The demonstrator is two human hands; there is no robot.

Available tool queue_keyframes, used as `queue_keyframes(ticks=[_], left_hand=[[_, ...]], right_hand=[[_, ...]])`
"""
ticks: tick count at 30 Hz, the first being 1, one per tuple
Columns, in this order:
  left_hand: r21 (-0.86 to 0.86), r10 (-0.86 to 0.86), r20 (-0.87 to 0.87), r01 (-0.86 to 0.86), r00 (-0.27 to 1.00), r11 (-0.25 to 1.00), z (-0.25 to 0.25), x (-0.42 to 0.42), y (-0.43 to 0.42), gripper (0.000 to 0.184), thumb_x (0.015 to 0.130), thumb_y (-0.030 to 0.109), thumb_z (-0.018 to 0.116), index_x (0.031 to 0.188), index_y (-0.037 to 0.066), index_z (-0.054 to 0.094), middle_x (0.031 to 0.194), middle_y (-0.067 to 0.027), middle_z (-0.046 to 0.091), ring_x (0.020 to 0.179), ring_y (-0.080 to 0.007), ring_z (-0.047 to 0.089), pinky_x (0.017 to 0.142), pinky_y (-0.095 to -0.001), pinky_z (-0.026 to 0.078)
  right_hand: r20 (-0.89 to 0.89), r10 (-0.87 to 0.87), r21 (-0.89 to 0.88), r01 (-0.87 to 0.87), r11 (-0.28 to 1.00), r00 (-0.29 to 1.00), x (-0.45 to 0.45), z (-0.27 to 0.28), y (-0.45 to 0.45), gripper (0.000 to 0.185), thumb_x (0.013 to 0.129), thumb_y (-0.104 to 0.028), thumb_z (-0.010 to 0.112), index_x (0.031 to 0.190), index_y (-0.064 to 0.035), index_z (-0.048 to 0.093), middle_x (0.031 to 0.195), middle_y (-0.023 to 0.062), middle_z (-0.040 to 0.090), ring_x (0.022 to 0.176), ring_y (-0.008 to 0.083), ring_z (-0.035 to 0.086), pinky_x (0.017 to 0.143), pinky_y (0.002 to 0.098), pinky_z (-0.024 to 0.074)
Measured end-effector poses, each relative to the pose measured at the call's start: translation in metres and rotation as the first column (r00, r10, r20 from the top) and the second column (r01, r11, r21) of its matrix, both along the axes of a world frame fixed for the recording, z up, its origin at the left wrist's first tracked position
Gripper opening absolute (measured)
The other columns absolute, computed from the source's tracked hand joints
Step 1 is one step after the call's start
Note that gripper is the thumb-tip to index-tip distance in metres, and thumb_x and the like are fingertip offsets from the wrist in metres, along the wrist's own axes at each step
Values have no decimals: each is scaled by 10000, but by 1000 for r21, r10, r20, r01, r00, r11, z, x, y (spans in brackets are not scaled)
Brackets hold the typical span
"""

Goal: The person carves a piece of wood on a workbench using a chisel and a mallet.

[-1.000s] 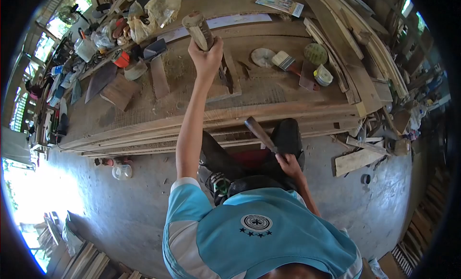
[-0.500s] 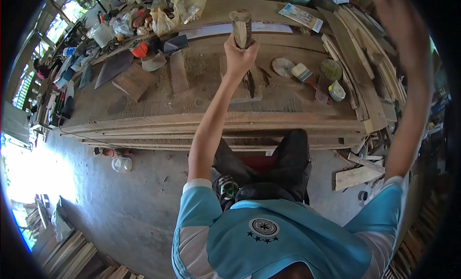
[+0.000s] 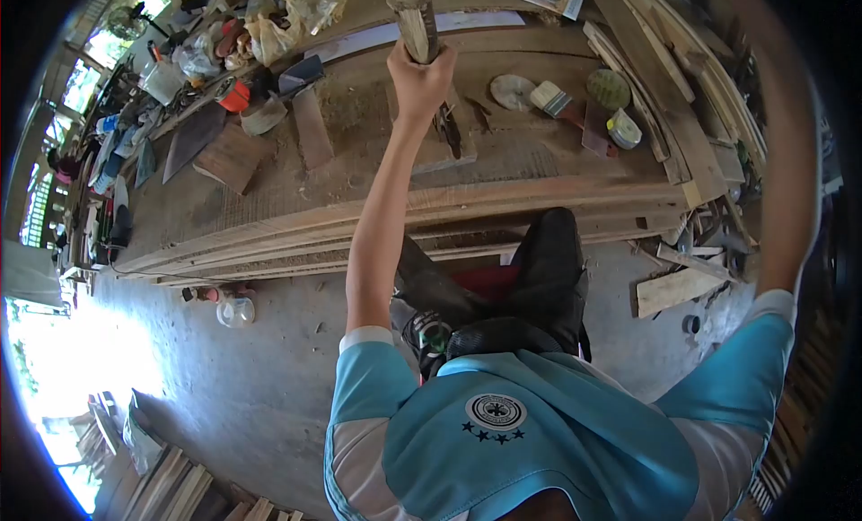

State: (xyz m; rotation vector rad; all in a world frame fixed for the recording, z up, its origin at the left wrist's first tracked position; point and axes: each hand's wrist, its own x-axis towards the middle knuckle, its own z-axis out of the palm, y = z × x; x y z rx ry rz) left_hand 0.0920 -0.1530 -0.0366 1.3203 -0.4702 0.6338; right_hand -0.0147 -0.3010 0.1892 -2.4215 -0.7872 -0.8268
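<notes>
My left hand (image 3: pixel 422 83) is closed around a short, thick wooden piece (image 3: pixel 416 27) with a pale worn side, standing up over the bench. A narrow dark piece (image 3: pixel 449 133) shows just below and right of that hand, over a small board (image 3: pixel 462 151) on the bench. What the lower end of the gripped piece touches is hidden by my hand. My right arm is raised at the far right and runs out past the top edge, so my right hand and anything in it are out of sight.
On the wooden bench (image 3: pixel 359 193) lie a brush (image 3: pixel 551 99), a round disc (image 3: pixel 514 92), a small tin (image 3: pixel 623 129), a wood block (image 3: pixel 233 157) and an orange-red container (image 3: pixel 233 96). Long boards (image 3: pixel 646 99) line the right side. Plastic bags (image 3: pixel 314 2) sit at the back left.
My right hand, earlier low by my lap with a wooden-handled tool, has swung up and out past the top right. My left hand keeps its hold on the wooden piece. The view has shifted.
</notes>
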Motion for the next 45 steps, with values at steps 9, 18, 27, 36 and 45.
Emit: queue_keyframes(ticks=[9, 18, 27, 36, 45], left_hand=[[-61, -96, 8, 96, 995, 994, -8, 2, 8, 194, 693, 13, 509, 582, 72, 361, 475, 29, 376, 423, -45, 325, 389, -269, 251], [-206, -82, -18, 76, 997, 976, 3, -12, 6, 129, 712, -38, 471, 659, 59, 404, 481, 1, 358, 367, -78, 299, 358, -252, 230], [-325, -100, -23, 87, 995, 942, -2, -16, 14, 140, 698, -73, 463, 703, 51, 399, 464, -5, 347, 356, -83, 294, 365, -250, 225], [-451, -144, -68, 98, 987, 887, -8, -15, 25, 168, 682, -95, 450, 747, 57, 420, 481, -11, 350, 360, -88, 285, 370, -254, 220], [-453, -129, -37, 98, 991, 886, -13, -16, 27, 201, 678, -95, 452, 780, 76, 430, 498, -15, 360, 368, -88, 296, 374, -247, 233]], right_hand=[[-760, -18, 88, 131, 988, 650, 15, -116, -49, 450, 868, -457, 307, 604, -103, 393, 431, -65, 283, 329, 55, 255, 318, 215, 217], [-844, 27, 200, 268, 942, 536, -60, -309, -29, 365, 886, -271, 358, 688, 15, 471, 509, 136, 453, 477, 285, 438, 418, 379, 325], [-746, 0, 223, 249, 942, 666, -56, -319, -13, 380, 880, -225, 379, 642, 65, 447, 563, 256, 474, 607, 418, 475, 445, 437, 349], [-761, 42, 284, 274, 919, 648, -52, -318, -13, 399, 880, -247, 385, 630, 57, 451, 531, 251, 461, 570, 416, 479, 412, 426, 341], [-748, -18, 207, 260, 943, 663, -52, -312, -13, 348, 870, -210, 393, 665, 60, 471, 571, 259, 484, 606, 417, 488, 472, 465, 365]])
